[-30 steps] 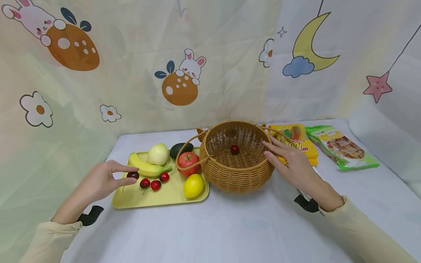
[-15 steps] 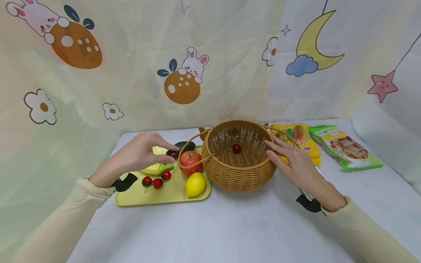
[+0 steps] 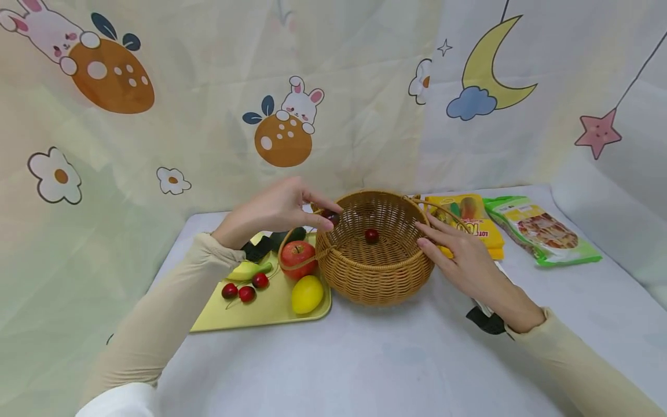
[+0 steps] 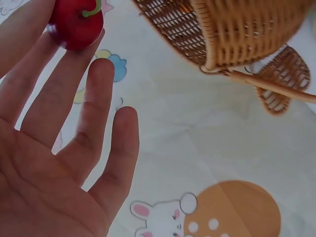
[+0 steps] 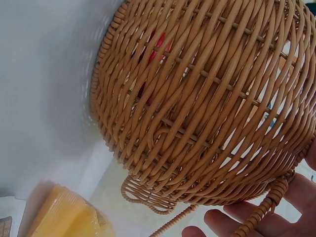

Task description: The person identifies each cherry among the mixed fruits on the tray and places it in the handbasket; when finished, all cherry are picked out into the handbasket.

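My left hand (image 3: 278, 208) pinches a dark red cherry (image 3: 331, 218) between thumb and fingertips, over the left rim of a wicker basket (image 3: 376, 281). In the left wrist view the cherry (image 4: 76, 24) shows a short green stem, and the other fingers are spread. Another cherry (image 3: 372, 236) lies inside the basket. My right hand (image 3: 464, 258) rests on the right rim with its fingers fairly straight. From the right wrist, fingers (image 5: 256, 219) appear beside the handle, at the basket's woven wall (image 5: 197, 98).
Left of the basket, a yellow tray (image 3: 271, 313) bears several cherries (image 3: 247, 294), a banana (image 3: 245, 271), an apple (image 3: 298, 255), a lemon (image 3: 307, 294) and a dark green fruit (image 3: 296, 234). A yellow package (image 3: 482, 229) and a green bag (image 3: 544, 231) lie at the right.
My left hand has carried the cherry from the tray's left side, rightward across the fruit, to the basket's left rim. My right hand has stayed on the basket.
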`<state>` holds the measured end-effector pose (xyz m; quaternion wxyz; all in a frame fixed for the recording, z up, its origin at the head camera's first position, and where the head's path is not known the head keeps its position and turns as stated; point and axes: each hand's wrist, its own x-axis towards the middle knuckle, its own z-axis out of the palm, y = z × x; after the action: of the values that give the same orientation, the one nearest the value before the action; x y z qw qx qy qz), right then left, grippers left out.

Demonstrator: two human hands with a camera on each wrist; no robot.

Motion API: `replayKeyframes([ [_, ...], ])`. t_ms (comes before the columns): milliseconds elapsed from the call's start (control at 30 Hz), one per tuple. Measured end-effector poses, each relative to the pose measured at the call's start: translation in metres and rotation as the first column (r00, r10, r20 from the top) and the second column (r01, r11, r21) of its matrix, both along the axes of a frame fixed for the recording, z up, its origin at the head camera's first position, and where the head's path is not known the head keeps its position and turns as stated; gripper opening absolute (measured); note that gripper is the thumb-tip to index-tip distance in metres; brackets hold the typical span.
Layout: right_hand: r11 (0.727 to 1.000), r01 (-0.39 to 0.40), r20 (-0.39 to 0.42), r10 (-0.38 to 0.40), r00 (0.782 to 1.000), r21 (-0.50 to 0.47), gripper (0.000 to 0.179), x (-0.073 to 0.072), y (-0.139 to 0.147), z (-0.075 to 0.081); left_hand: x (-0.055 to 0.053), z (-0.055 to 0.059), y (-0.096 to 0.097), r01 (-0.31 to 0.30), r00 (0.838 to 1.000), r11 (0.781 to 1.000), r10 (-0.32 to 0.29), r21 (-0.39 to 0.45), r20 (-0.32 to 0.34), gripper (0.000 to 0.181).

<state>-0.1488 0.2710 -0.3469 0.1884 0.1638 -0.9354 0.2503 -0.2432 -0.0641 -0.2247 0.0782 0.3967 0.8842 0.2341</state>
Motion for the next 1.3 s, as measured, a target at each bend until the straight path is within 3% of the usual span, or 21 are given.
replayKeyframes([
  [333,1.0,-0.001,0.03,0.001,1.0,0.005,0.047,0.002,0.0,-0.001,-0.027,-0.002,0.054,0.154,0.987,0.987,-0.152,-0.036,0.043,0.03],
  [600,1.0,-0.005,0.004,0.005,1.0,0.016,0.046,0.002,0.0,-0.001,-0.041,-0.009,0.083,0.198,0.971,0.98,-0.194,-0.012,0.141,0.03],
  [833,1.0,-0.002,0.028,0.002,1.0,0.008,0.047,0.001,0.002,0.001,-0.053,-0.013,0.107,0.26,0.955,0.965,-0.252,-0.032,0.156,0.033],
  [1067,1.0,-0.001,0.02,0.001,1.0,0.011,0.047,0.001,0.003,-0.002,-0.059,-0.027,0.123,0.282,0.944,0.959,-0.276,-0.008,0.181,0.031],
  [1300,1.0,0.002,0.021,-0.002,1.0,0.015,0.048,0.001,0.002,0.001,-0.063,-0.046,0.131,0.302,0.941,0.952,-0.289,-0.049,0.178,0.033],
])
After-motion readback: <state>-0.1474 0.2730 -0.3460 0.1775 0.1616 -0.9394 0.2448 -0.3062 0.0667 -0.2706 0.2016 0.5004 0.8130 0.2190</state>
